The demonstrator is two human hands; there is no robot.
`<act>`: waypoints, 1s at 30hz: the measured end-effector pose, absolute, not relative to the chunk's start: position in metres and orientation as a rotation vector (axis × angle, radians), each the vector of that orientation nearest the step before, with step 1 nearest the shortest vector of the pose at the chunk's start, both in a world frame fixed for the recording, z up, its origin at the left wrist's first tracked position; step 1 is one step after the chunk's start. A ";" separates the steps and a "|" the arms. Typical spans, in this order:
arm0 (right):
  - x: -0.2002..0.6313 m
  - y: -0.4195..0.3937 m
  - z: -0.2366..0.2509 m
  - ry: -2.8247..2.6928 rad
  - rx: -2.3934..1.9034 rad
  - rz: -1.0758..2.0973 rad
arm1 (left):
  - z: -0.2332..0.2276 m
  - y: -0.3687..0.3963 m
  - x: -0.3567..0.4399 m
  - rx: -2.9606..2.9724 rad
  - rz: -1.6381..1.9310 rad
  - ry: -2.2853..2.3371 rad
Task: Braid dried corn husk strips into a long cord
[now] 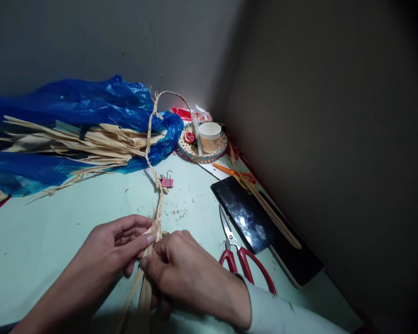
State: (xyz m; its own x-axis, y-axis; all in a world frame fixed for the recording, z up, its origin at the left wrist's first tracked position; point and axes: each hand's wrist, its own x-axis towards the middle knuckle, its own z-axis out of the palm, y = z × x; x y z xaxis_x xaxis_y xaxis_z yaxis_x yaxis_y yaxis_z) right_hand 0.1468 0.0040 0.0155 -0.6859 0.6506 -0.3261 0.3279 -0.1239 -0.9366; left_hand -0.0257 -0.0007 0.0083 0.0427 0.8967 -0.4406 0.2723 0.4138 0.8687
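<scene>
A long braid of dried straw (155, 182) runs from my hands up across the pale green table (38, 241) toward the wall, where it curves over. My left hand (116, 243) pinches the braid's working end between thumb and fingers. My right hand (190, 273) grips the loose strands just beside it, with its fingers curled around them. Unbraided strips hang down from both hands toward the near edge. A pink binder clip (166, 181) sits against the braid halfway up.
A pile of dried straw strips (87, 141) lies on a blue plastic bag (90, 99) at back left. Red-handled scissors (242, 257), a black tablet (264, 227), orange scissors (233, 172), and a woven tray (197, 153) holding a paper cup (209, 135) stand to the right. Walls close in behind and right.
</scene>
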 end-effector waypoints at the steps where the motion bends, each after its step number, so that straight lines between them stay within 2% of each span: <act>1: 0.147 0.004 0.017 -1.900 -1.079 1.909 | 0.007 -0.001 -0.025 1.078 0.674 1.486; 4: 0.153 0.004 0.026 -1.908 -1.027 1.973 | 0.004 -0.001 -0.026 1.036 0.692 1.428; 6: 0.161 0.006 0.034 -1.921 -1.049 1.876 | 0.005 -0.001 -0.027 1.014 0.701 1.385; 10: 0.175 0.013 0.047 -2.047 -1.269 1.197 | 0.010 -0.003 -0.029 0.973 0.729 1.365; 12: 0.177 0.015 0.046 -2.111 -1.291 1.054 | 0.011 -0.004 -0.029 0.949 0.743 1.354; 15: 0.170 0.014 0.035 -2.122 -1.153 1.290 | 0.010 -0.003 -0.031 0.928 0.781 1.316; 20: 0.158 0.016 0.016 -1.724 -1.008 1.820 | 0.012 0.002 -0.030 0.980 0.801 1.361; 30: 0.157 0.018 0.026 -1.613 -0.993 1.950 | 0.023 -0.007 -0.034 1.550 0.649 1.621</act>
State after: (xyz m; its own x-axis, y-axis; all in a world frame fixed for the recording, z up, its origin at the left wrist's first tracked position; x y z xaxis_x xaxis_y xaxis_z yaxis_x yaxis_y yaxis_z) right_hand 0.1570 0.0178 0.0257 -0.6567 0.7089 -0.2572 0.1197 -0.2388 -0.9637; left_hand -0.0342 -0.0067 0.0228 0.0538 0.9805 -0.1892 0.5793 0.1237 0.8057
